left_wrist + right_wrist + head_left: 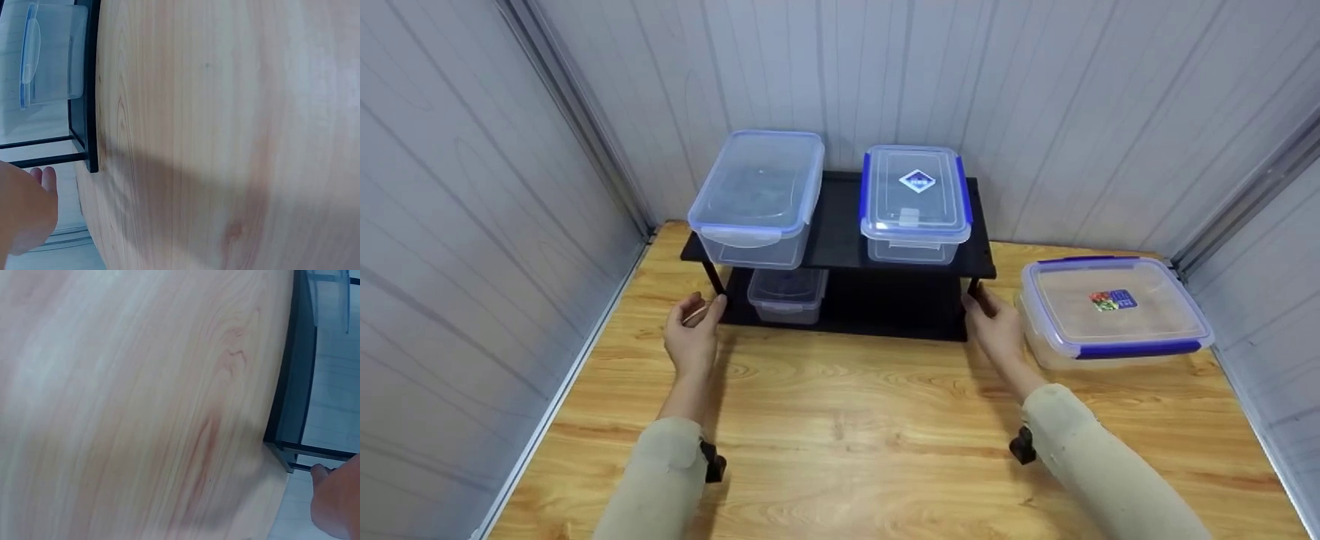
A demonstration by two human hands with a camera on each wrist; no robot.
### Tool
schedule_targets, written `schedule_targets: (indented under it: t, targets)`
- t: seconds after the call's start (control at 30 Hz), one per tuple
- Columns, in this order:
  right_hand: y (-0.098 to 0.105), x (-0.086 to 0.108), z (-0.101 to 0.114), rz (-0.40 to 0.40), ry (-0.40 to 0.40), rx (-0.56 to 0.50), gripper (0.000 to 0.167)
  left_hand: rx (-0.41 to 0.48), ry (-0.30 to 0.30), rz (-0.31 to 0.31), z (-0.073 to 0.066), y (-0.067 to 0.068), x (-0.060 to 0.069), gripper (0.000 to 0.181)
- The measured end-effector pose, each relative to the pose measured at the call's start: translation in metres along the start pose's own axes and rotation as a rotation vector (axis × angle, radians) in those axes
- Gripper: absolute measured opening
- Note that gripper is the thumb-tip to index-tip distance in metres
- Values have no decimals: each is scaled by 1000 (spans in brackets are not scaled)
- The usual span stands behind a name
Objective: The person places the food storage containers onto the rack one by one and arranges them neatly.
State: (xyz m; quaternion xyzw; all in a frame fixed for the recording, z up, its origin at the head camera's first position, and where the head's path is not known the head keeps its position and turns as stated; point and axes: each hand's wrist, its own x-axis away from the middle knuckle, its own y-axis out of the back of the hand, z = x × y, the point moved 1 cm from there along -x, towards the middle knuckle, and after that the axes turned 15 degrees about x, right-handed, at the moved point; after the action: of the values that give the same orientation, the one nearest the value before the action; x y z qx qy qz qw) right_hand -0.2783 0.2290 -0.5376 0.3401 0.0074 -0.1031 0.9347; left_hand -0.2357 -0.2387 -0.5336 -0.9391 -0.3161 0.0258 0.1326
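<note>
A black two-tier rack (840, 225) stands near the back wall, with two lidded clear boxes on top, one on the left (757, 187) and one with blue clips (916, 195). A smaller clear box (787, 296) sits at the left of its lower shelf. My left hand (694, 337) is at the left front post, thumb against its lower end, other fingers loosely bent outside it. My right hand (997, 334) holds the right post low down between thumb and fingers. In the wrist views, the left hand (28, 208) and right hand (340, 498) are beside the rack's ends.
A large clear box with blue clips (1117, 311) lies on the wooden table (840, 435) to the right of the rack, close to my right hand. Panel walls (840, 82) enclose the table at the back and both sides.
</note>
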Motion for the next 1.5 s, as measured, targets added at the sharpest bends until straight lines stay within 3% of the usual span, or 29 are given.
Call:
schedule_targets:
  t: [0.27,0.43,0.53,0.73,1.1,1.33,1.5]
  targets:
    - [17,19,5,64,3,-73,59,46,5,30,-3,-1,-15,62]
    - [30,34,7,110,2,-143,60,103,49,104,-7,-2,-26,65]
    - [36,43,8,136,-22,-228,59,90,76,122,-9,-3,-32,66]
    - [42,58,8,181,-66,-364,57,-8,87,96,-10,-3,-42,61]
    - [56,74,2,233,-122,-497,56,-33,65,46,-5,-2,-47,54]
    - [63,79,-5,240,-131,-498,58,40,77,56,1,-6,-53,48]
    - [67,81,-13,235,-139,-497,58,22,79,53,3,-10,-55,44]
